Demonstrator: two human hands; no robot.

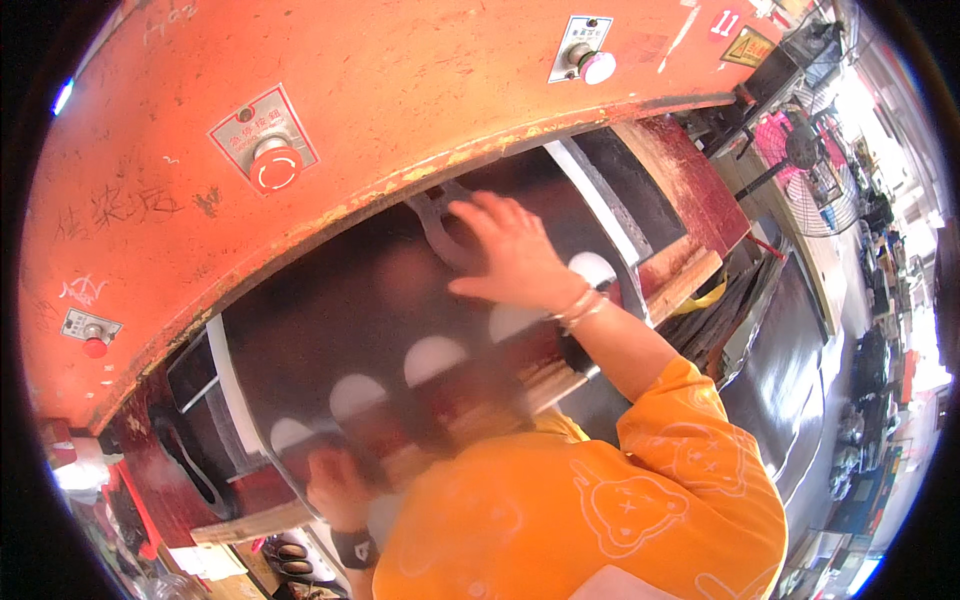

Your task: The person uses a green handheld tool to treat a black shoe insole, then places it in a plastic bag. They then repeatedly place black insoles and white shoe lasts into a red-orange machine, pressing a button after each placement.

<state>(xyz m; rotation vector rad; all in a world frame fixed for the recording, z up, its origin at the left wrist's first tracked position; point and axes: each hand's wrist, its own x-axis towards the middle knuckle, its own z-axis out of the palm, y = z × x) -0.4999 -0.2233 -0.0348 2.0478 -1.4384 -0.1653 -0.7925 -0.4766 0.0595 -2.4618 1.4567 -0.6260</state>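
Observation:
A dark, smooth sheet lies in front of me, blurred in places, with pale rounded cut-outs along its near edge. Over its far right part my right hand reaches out, fingers spread, with a bracelet at the wrist. Just beyond the fingertips is a grey curved piece, partly hidden by the hand; whether they touch I cannot tell. At the sheet's near left corner, my left hand is smeared by motion, so its grip does not show. A dark band sits on that wrist.
An orange machine beam spans the far side, carrying a red push button, a pale one and a small red one. Red boards lie under the sheet. A fan stands at the far right.

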